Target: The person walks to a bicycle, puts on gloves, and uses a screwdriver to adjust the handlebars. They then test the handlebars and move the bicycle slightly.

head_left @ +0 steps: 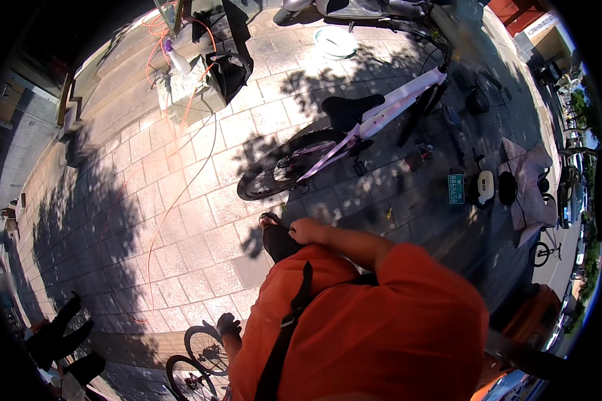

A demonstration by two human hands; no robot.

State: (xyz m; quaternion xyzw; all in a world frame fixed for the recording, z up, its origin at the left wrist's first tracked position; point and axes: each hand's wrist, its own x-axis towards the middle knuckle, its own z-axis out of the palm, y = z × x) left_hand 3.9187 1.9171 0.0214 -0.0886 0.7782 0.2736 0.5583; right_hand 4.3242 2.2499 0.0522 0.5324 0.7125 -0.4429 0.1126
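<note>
My right hand (304,231) is closed, its fingers curled in front of my dark trouser leg (279,243). Whether anything is inside that hand is hidden. My left hand (229,325) hangs low beside my orange shirt; it looks dark, from shade or a glove, and its fingers are too dark to read. Ahead of me, a pale pink bicycle (381,115) with a black saddle (352,111) stands on the paving, its thick-tyred wheel (261,180) toward me. Neither hand touches it.
At the far left, a pale box (195,100) holds up a spray bottle (177,59). An orange hose (155,240) snakes over the paving. A white basin (336,42) sits behind the pink bicycle. A scooter (485,186) is at right; more bicycles (194,364) stand at lower left.
</note>
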